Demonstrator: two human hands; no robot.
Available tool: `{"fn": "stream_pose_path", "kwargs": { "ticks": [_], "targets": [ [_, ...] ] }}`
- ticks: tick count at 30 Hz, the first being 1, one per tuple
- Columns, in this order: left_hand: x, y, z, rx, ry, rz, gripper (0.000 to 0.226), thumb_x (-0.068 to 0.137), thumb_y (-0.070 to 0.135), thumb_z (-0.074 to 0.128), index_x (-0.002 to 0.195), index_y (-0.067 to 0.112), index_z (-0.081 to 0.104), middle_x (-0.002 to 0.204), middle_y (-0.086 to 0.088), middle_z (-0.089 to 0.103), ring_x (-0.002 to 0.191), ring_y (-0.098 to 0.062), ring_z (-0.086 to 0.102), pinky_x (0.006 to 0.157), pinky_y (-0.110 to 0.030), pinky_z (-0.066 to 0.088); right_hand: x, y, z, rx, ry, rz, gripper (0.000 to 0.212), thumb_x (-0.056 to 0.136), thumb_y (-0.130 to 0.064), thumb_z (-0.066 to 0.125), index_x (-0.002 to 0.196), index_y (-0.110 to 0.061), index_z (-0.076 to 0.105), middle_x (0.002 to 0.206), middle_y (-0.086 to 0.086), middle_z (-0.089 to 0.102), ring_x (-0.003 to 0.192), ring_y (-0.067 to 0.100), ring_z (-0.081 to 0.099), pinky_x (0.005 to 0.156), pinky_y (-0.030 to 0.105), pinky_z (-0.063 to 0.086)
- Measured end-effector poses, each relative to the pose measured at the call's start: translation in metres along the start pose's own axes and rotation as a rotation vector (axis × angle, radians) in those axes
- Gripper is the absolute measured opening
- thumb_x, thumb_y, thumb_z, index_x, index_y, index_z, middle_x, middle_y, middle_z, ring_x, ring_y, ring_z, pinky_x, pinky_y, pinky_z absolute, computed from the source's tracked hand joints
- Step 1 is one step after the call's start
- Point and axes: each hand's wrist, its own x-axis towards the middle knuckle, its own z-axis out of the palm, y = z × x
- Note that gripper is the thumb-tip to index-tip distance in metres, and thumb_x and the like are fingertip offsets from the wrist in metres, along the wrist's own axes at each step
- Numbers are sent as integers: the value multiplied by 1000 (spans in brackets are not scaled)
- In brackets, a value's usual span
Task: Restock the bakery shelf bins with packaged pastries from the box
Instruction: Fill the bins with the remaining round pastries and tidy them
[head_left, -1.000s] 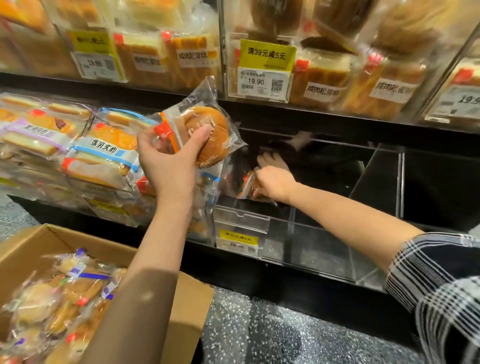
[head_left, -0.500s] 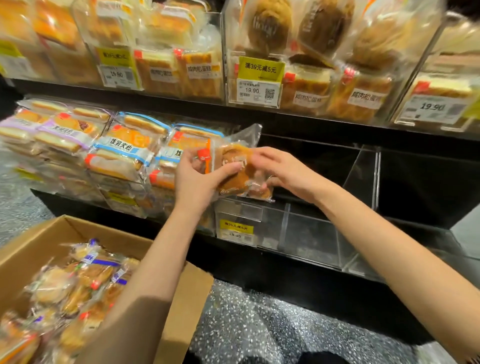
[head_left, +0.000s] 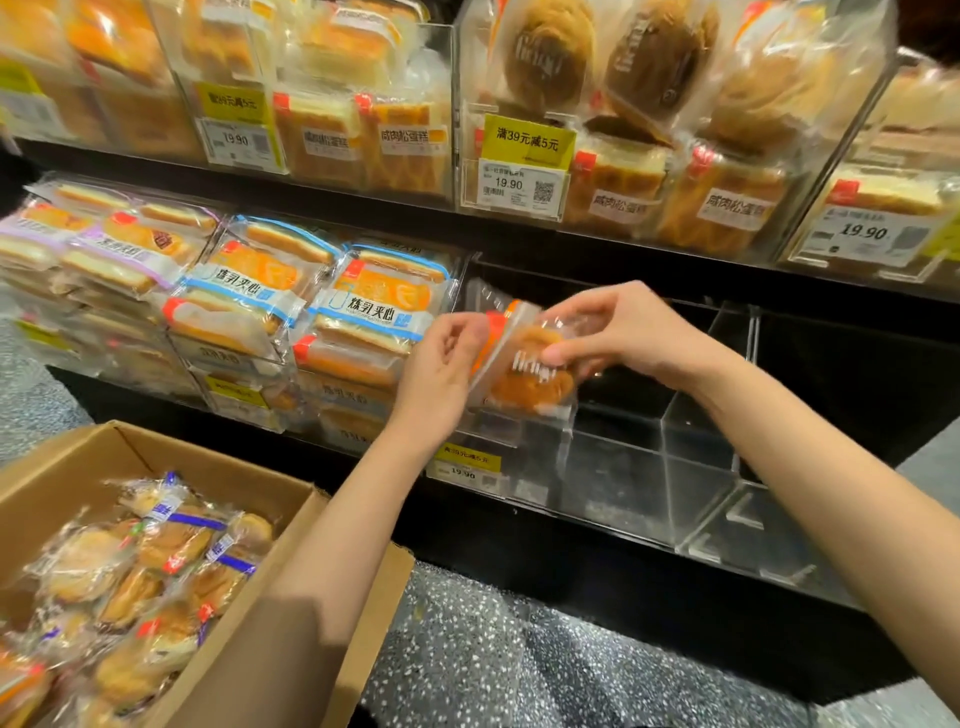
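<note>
Both hands hold one packaged pastry (head_left: 524, 364) in front of the clear bin (head_left: 618, 467): the left hand (head_left: 441, 374) pinches its orange-sealed end, the right hand (head_left: 623, 332) curls over the bun. It seems a placing step; next, lowering it into the bin, with the box (head_left: 322, 519) still well stocked

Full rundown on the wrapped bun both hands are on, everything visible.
The packaged bun is a round golden-brown pastry sealed in clear crinkly plastic with an orange-red strip at its upper left edge and white print across the front. It is held tilted in the air in front of the clear acrylic bin on the lower shelf. The left hand grips its left edge; the right hand pinches its right side.
</note>
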Motion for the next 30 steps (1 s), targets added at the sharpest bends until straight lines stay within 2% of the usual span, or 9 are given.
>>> {"fn": "stream_pose_path", "kwargs": {
  "ticks": [3, 5, 9, 12, 16, 20, 23, 25, 30],
  "targets": [
    [4, -7, -8, -111, 124, -63, 26, 100, 25, 44, 125, 25, 47, 110, 6, 64, 106, -7, 61, 84, -24, 51, 7, 3, -9, -149, 275, -79, 44, 61, -35, 83, 100, -18, 72, 96, 0, 71, 88, 14, 69, 66, 31, 60],
    [5, -13, -17, -97, 166, -48, 34, 98, 16, 49, 129, 28, 44, 113, 4, 63, 108, -9, 60, 89, -30, 51, 17, 11, -3, -376, 321, -119, 42, 63, -37, 85, 98, -19, 73, 93, -4, 71, 88, 10, 67, 72, 30, 58],
    [-2, -20, -24, -77, 147, -19, 32, 97, 7, 49, 123, 26, 47, 96, 4, 69, 101, -10, 64, 74, -27, 57, 55, 43, 29, -621, 219, -2, 44, 64, -37, 86, 100, -16, 72, 100, 3, 69, 96, 18, 62, 85, 37, 53],
    [-12, -25, -28, -17, 124, 2, 31, 96, 5, 48, 117, 27, 50, 89, 6, 69, 101, -12, 65, 71, -27, 57, 83, 71, 53, -721, 129, 93, 43, 69, -36, 83, 102, -11, 71, 104, 9, 67, 99, 24, 61, 83, 35, 52],
    [-22, -30, -42, -22, 124, 5, 29, 97, 2, 46, 110, 26, 56, 85, 3, 71, 82, -14, 68, 66, -25, 55, 98, 98, 65, -929, 120, 160, 39, 79, -42, 72, 104, -12, 68, 108, 10, 64, 102, 28, 60, 77, 32, 48],
    [-31, -37, -53, -3, 29, -36, 28, 96, 2, 46, 105, 25, 59, 82, 2, 71, 73, -14, 68, 62, -25, 55, 100, 98, 67, -1122, 129, 145, 46, 80, -46, 67, 114, -15, 64, 123, 12, 53, 114, 28, 50, 89, 36, 44],
    [-43, -39, -63, 27, -17, -75, 28, 96, 0, 46, 100, 21, 63, 82, 2, 71, 72, -14, 67, 65, -27, 55, 98, 87, 70, -1124, 135, 102, 53, 80, -47, 66, 121, -14, 58, 125, 13, 52, 117, 30, 48, 96, 40, 41],
    [-52, -39, -70, 76, -85, -100, 30, 96, -1, 45, 97, 20, 66, 84, 0, 71, 73, -14, 67, 68, -26, 55, 94, 71, 71, -1004, 216, 80, 52, 82, -45, 65, 123, -13, 56, 123, 13, 54, 116, 31, 50, 97, 43, 40],
    [-67, -40, -102, 209, -153, -138, 27, 96, 2, 47, 98, 20, 67, 88, -4, 72, 77, -17, 68, 74, -29, 56, 70, 14, 87, -505, 525, -59, 21, 90, -26, 57, 106, -17, 66, 105, 1, 67, 100, 19, 60, 84, 36, 50]
  ]
}}
